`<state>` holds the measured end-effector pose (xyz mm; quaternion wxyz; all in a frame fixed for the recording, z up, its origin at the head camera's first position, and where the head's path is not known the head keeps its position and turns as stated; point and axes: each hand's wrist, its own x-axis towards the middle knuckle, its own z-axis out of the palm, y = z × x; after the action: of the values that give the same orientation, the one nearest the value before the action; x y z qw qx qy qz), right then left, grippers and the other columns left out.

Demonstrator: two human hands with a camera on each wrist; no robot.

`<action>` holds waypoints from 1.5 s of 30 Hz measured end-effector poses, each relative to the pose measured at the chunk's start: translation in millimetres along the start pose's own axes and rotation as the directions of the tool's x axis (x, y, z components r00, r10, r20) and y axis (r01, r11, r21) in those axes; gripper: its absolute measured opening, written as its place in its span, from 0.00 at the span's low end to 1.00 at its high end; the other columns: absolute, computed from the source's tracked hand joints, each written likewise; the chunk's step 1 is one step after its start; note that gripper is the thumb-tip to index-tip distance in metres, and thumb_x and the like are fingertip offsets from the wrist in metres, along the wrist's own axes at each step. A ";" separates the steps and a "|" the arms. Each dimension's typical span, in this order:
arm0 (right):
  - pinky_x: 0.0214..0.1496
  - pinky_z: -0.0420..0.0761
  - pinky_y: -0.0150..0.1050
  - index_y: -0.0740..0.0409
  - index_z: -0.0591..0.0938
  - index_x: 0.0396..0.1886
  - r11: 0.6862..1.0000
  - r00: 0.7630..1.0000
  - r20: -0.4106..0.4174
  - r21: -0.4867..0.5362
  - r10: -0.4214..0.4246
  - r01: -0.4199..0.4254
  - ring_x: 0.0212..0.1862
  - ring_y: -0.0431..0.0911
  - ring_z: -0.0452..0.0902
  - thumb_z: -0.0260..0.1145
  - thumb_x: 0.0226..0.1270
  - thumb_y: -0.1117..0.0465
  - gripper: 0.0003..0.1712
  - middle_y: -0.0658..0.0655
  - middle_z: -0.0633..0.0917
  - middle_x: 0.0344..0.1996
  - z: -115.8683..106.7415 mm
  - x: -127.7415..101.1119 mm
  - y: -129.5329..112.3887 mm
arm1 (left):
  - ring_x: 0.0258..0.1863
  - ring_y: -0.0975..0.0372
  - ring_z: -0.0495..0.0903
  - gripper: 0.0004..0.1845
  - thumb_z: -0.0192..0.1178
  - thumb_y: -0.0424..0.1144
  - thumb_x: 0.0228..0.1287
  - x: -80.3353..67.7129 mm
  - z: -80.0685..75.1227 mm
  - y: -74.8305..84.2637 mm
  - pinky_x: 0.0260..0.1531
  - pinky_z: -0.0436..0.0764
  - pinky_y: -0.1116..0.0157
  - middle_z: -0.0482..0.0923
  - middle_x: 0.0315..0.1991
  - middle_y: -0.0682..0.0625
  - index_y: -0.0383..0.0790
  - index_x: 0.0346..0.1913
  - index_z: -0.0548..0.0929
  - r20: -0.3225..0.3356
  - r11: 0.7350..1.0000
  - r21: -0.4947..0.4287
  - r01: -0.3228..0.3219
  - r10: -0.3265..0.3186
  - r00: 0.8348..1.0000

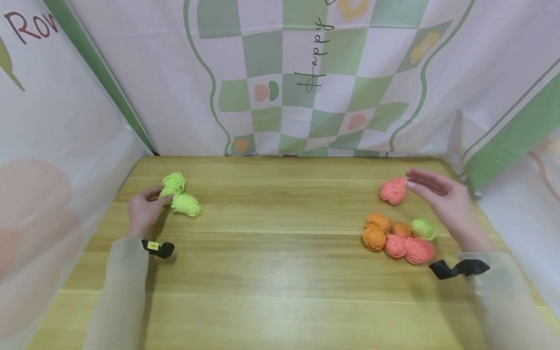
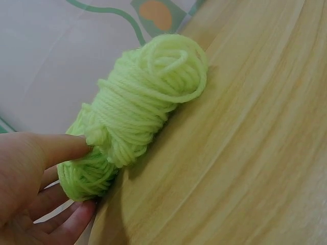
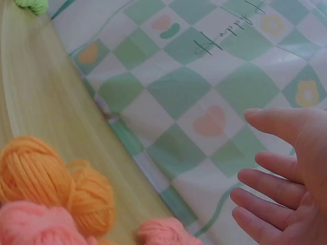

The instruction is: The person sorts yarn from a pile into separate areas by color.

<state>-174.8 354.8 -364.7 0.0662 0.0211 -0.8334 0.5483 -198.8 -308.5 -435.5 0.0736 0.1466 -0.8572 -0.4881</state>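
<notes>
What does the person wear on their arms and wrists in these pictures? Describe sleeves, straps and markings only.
Both arms wear loose, pale beige long sleeves that reach the wrists. The left hand is bare; a black strap at its wrist bears a small yellow label. The right hand is bare too, with a plain black strap at its wrist.

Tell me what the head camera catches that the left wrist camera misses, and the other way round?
Only the head view shows the right hand open beside a pink yarn ball, and the pile of orange, pink and green balls. Only the left wrist view shows single strands and a loose loop on the green yarn. Both show the left hand touching that green yarn on the wooden table.
</notes>
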 end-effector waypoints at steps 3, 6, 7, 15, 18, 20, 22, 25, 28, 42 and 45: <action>0.54 0.74 0.19 0.56 0.73 0.72 0.997 1.000 -0.003 -0.079 0.017 -0.017 0.55 0.28 0.77 0.67 0.74 0.56 0.30 0.44 0.81 0.62 -9.3 -3.1 1.7 | 0.63 0.48 0.74 0.28 0.67 0.40 0.70 -0.4 0.0 0.1 0.57 0.78 0.63 0.75 0.65 0.36 0.33 0.69 0.76 0.000 1.000 -0.005 -0.002 0.002 1.000; 0.53 0.73 0.19 0.53 0.73 0.73 0.994 1.000 -0.003 -0.106 0.030 -0.031 0.55 0.27 0.76 0.67 0.74 0.56 0.30 0.44 0.80 0.63 -17.4 -5.4 4.2 | 0.63 0.48 0.74 0.28 0.67 0.40 0.70 -0.4 -0.3 -0.5 0.57 0.78 0.62 0.75 0.65 0.36 0.33 0.69 0.75 0.002 1.000 -0.005 -0.005 0.005 1.000; 0.53 0.73 0.18 0.52 0.73 0.73 0.993 0.999 -0.002 -0.115 0.036 -0.036 0.54 0.26 0.76 0.67 0.74 0.56 0.30 0.43 0.80 0.63 -19.8 -6.1 5.0 | 0.63 0.48 0.74 0.28 0.67 0.40 0.69 -0.5 -0.4 -0.6 0.57 0.78 0.63 0.75 0.65 0.36 0.33 0.69 0.75 0.002 1.000 -0.006 -0.006 0.006 1.000; 0.52 0.72 0.18 0.51 0.72 0.74 0.987 0.998 -0.004 -0.149 0.067 -0.066 0.52 0.23 0.76 0.67 0.75 0.54 0.31 0.39 0.79 0.63 -32.2 -12.8 8.6 | 0.63 0.47 0.75 0.29 0.67 0.41 0.70 -0.5 -0.6 -0.4 0.56 0.78 0.65 0.74 0.66 0.37 0.33 0.69 0.75 0.006 1.000 0.013 0.004 -0.004 1.000; 0.53 0.71 0.17 0.52 0.71 0.74 0.984 0.998 0.001 -0.168 0.067 -0.066 0.52 0.21 0.75 0.66 0.75 0.53 0.31 0.39 0.79 0.64 -34.6 -15.0 11.1 | 0.62 0.47 0.75 0.29 0.67 0.41 0.70 -0.6 -0.6 0.7 0.56 0.79 0.64 0.74 0.66 0.35 0.32 0.68 0.75 0.005 1.000 0.030 -0.004 0.004 1.000; 0.53 0.71 0.17 0.52 0.71 0.75 0.981 0.997 0.007 -0.180 0.071 -0.069 0.51 0.21 0.75 0.66 0.75 0.53 0.32 0.40 0.79 0.64 -36.2 -16.2 13.7 | 0.62 0.46 0.75 0.29 0.67 0.41 0.70 -1.2 -0.5 1.8 0.57 0.79 0.62 0.74 0.65 0.35 0.31 0.68 0.75 0.005 0.999 0.035 -0.010 0.010 1.000; 0.53 0.71 0.17 0.52 0.70 0.75 0.978 0.997 0.012 -0.198 0.073 -0.069 0.51 0.20 0.74 0.66 0.75 0.52 0.32 0.40 0.78 0.64 -37.8 -17.0 17.3 | 0.62 0.46 0.75 0.29 0.66 0.41 0.70 -1.5 -0.5 2.4 0.58 0.78 0.58 0.74 0.65 0.34 0.31 0.68 0.75 0.007 0.999 0.040 -0.013 0.013 1.000; 0.52 0.71 0.17 0.53 0.70 0.75 0.976 0.996 0.020 -0.202 0.082 -0.076 0.50 0.20 0.75 0.66 0.75 0.52 0.33 0.39 0.79 0.64 -39.9 -18.0 24.2 | 0.63 0.46 0.74 0.29 0.66 0.41 0.70 -2.0 -0.2 3.0 0.60 0.77 0.55 0.74 0.66 0.34 0.31 0.69 0.75 0.012 0.999 0.033 -0.008 0.007 1.000; 0.52 0.71 0.17 0.53 0.69 0.76 0.975 0.995 0.031 -0.204 0.096 -0.088 0.50 0.20 0.74 0.66 0.75 0.53 0.33 0.38 0.79 0.63 -41.2 -19.3 31.6 | 0.63 0.46 0.74 0.29 0.66 0.42 0.70 -2.2 0.0 3.4 0.61 0.76 0.54 0.74 0.66 0.34 0.32 0.69 0.75 0.012 1.000 0.030 -0.006 0.006 1.000; 0.45 0.73 0.18 0.68 0.69 0.72 0.952 0.992 0.088 -0.301 0.086 -0.056 0.48 0.21 0.73 0.67 0.74 0.54 0.35 0.62 0.78 0.64 -41.4 -29.5 68.9 | 0.62 0.46 0.75 0.28 0.67 0.41 0.70 -1.9 -0.5 3.1 0.58 0.78 0.59 0.75 0.65 0.35 0.31 0.68 0.75 0.008 0.999 0.034 -0.018 0.018 1.000; 0.45 0.75 0.22 0.67 0.66 0.74 0.931 0.981 0.118 -0.349 0.152 -0.103 0.48 0.20 0.69 0.65 0.75 0.49 0.38 0.70 0.73 0.67 -39.6 -32.3 69.8 | 0.62 0.46 0.75 0.29 0.67 0.41 0.70 -1.9 -0.6 3.1 0.59 0.78 0.58 0.74 0.65 0.35 0.31 0.68 0.75 0.010 0.999 0.032 -0.012 0.012 1.000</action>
<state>-146.9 417.7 -417.1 -0.0268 -0.0057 -0.9180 0.3956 -197.3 -306.9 -432.4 0.0701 0.1403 -0.8660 -0.4747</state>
